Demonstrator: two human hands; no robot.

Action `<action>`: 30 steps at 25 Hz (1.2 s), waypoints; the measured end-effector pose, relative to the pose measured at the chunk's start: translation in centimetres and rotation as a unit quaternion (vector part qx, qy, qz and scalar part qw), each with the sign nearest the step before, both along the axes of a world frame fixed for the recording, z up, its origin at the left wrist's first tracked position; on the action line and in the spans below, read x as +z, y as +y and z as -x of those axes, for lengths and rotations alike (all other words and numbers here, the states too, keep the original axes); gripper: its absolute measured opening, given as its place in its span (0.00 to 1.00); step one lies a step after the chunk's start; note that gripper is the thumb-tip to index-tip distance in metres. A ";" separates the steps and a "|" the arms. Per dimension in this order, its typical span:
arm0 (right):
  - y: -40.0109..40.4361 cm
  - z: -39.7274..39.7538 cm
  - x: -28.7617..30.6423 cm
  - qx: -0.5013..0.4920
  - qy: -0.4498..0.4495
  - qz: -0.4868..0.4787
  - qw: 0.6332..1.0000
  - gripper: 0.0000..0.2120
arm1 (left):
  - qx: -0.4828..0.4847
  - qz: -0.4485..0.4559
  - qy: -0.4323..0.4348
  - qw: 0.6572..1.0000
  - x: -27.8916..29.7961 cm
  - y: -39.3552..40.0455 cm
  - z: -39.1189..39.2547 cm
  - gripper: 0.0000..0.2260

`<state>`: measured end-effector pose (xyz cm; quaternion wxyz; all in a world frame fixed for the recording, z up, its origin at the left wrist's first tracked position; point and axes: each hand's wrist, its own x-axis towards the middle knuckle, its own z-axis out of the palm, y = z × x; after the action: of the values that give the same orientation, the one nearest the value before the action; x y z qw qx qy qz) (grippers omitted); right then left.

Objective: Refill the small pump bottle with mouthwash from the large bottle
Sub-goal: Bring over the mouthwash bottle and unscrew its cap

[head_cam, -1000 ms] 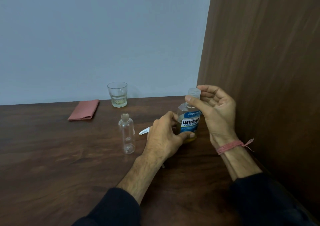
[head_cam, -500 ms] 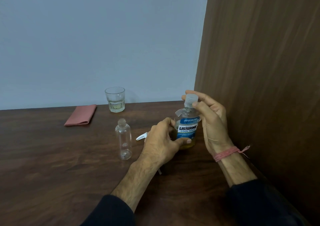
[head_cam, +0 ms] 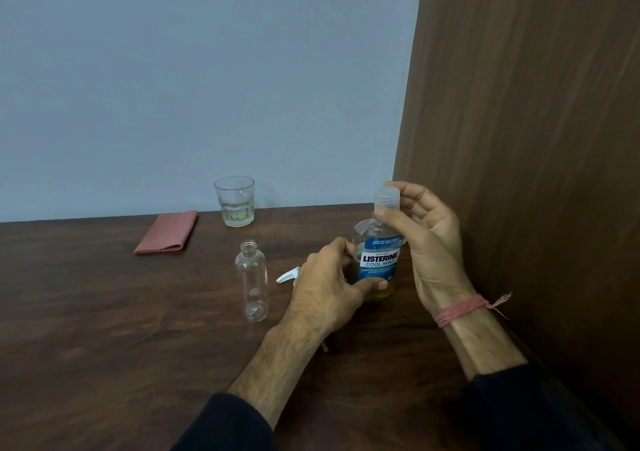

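Gripping the large bottle [head_cam: 378, 263], left hand [head_cam: 325, 288]; right hand [head_cam: 420, 239] pinches its cap [head_cam: 386, 197]

We see plain pale blue-grey wall [head_cam: 207, 80] at back, unmarked, evenly lit, no hard shadows. On right we find dark brown wood-grain panel [head_cam: 526, 132], upright, meeting wall in straight corner seam. Below, we note dark brown wooden table [head_cam: 86, 346] with visible grain, far edge butting against wall, right edge against panel. Soft sheen on tabletop.
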<state>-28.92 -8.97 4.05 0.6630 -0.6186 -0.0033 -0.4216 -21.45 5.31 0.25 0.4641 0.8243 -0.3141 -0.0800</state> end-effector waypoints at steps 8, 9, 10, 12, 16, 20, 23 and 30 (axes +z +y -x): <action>0.7 0.5 1.0 0.073 -0.053 -0.046 0.995 0.22 | -0.001 -0.010 0.003 1.000 0.1 0.1 0.1 0.22; 0.7 0.5 1.2 0.082 -0.060 -0.058 0.993 0.23 | 0.000 -0.009 0.003 1.000 0.1 0.1 0.1 0.22; 0.7 0.5 1.3 0.084 -0.065 -0.073 0.992 0.24 | 0.002 -0.010 0.002 1.000 0.1 0.0 0.1 0.22; 0.1 0.7 1.4 0.072 -0.071 -0.107 0.989 0.24 | 0.007 -0.014 -0.002 1.000 0.2 -0.1 0.1 0.22; -1.5 1.1 1.0 0.053 -0.036 -0.123 0.990 0.18 | 0.053 -0.028 -0.053 0.997 0.1 0.1 0.1 0.24; -2.6 2.0 -1.2 -0.116 0.063 -0.075 0.988 0.19 | 0.066 -0.028 -0.065 0.995 0.2 0.1 0.2 0.26; -3.2 3.3 -3.7 -0.217 0.260 0.118 0.933 0.18 | 0.061 -0.032 -0.064 0.996 0.4 0.0 0.3 0.30; -2.5 4.7 -4.3 -0.255 0.449 0.288 0.806 0.20 | 0.070 -0.037 -0.083 0.993 0.5 -0.2 0.4 0.35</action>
<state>-33.64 -11.47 -0.26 0.2499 -0.8802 0.3315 -0.2300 -21.82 5.15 0.76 0.4104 0.8646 -0.2899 0.0096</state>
